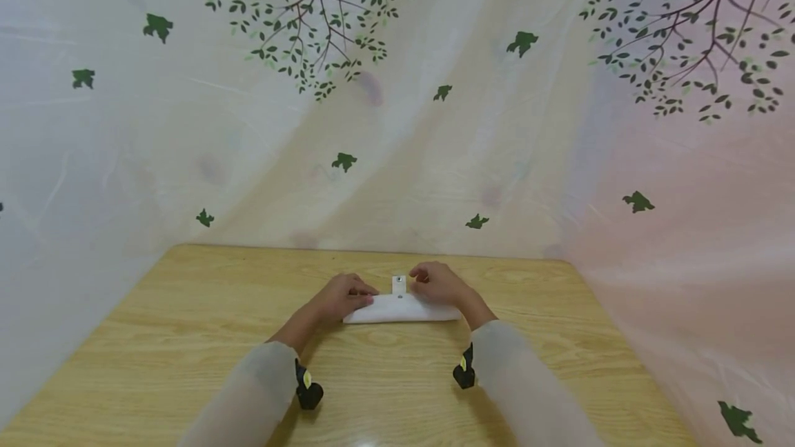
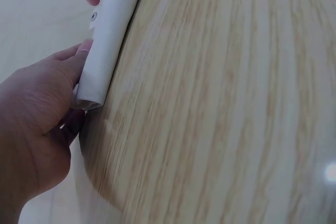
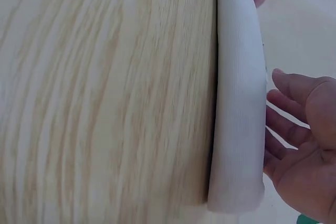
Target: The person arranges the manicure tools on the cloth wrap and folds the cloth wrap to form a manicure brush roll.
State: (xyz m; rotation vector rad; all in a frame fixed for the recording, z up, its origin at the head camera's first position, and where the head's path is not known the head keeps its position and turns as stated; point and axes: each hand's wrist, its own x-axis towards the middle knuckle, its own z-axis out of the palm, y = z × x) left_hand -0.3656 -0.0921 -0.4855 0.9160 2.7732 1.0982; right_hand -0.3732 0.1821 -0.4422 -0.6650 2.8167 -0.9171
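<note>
A white fabric roll [image 1: 400, 311] lies crosswise on the wooden table, its ribbed cloth showing in the right wrist view. From its far edge a short white strap [image 1: 399, 283] with a metal snap sticks up in the head view. My left hand [image 1: 344, 297] grips the roll's left end, thumb on the near face and fingers behind and below, as the left wrist view shows on the left hand [image 2: 42, 103]. Behind the right half of the roll, my right hand [image 3: 310, 135] has its fingers loosely bent, fingertips right at the far edge, beside the strap.
The wooden table [image 1: 397, 371] extends on all sides of the roll. Behind it and at its sides hangs a pale curtain [image 1: 397, 123] printed with branches and green leaves. A black wrist device [image 1: 308, 392] hangs under the left sleeve, and another black device [image 1: 464, 370] under the right.
</note>
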